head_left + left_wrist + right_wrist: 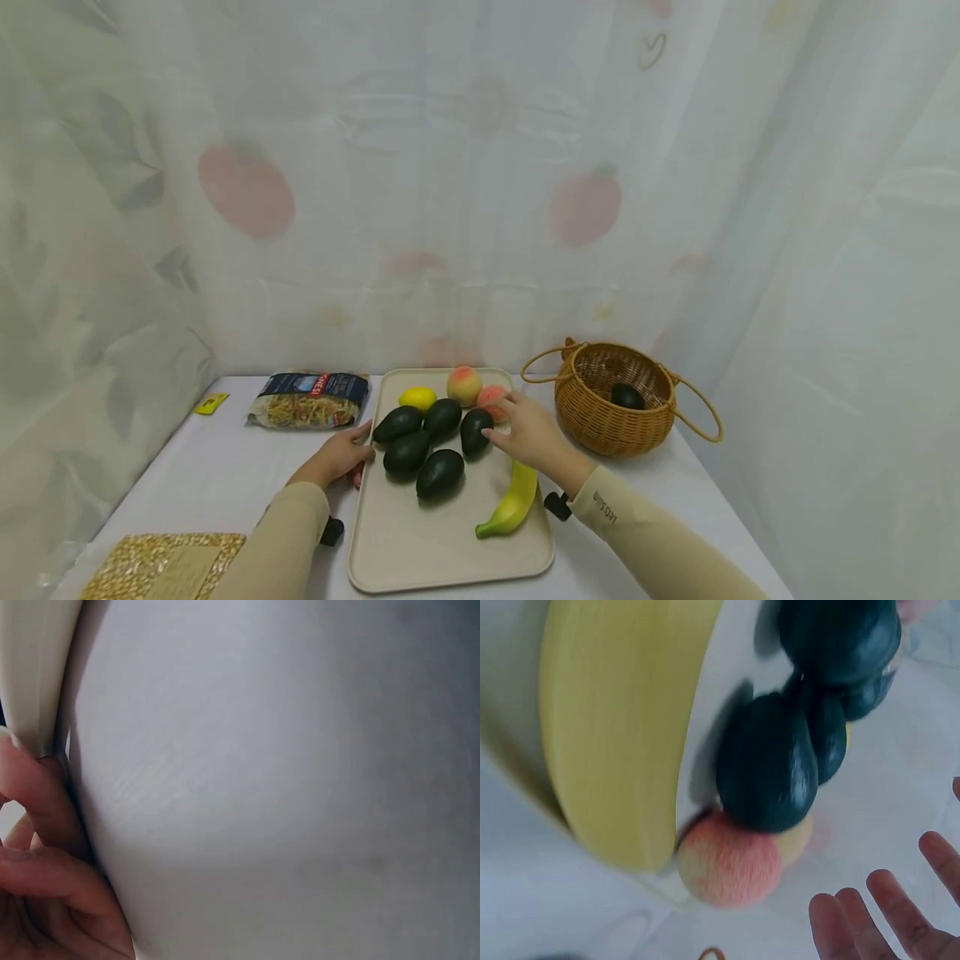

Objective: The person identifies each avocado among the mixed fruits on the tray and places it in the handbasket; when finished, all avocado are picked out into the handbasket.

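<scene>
A beige tray (450,550) holds several dark green avocados (440,473), a yellow lemon (417,398), two peaches (464,385) and a banana (513,504). At its left edge, my left hand (335,457) grips the rim; the left wrist view shows curled fingers (52,877) against the tray's rim (30,675). My right hand (536,435) hovers above the tray's right side, beside the rightmost avocado (476,432) and the nearer peach (492,402). Its fingers (900,900) are spread and hold nothing in the right wrist view.
Right of the tray stands a wicker basket (611,429) with raised side handles and one avocado (627,396) inside. A bag of pasta (309,402) and a small yellow packet (212,403) lie at the back left. A bag of yellow kernels (161,567) is at the front left.
</scene>
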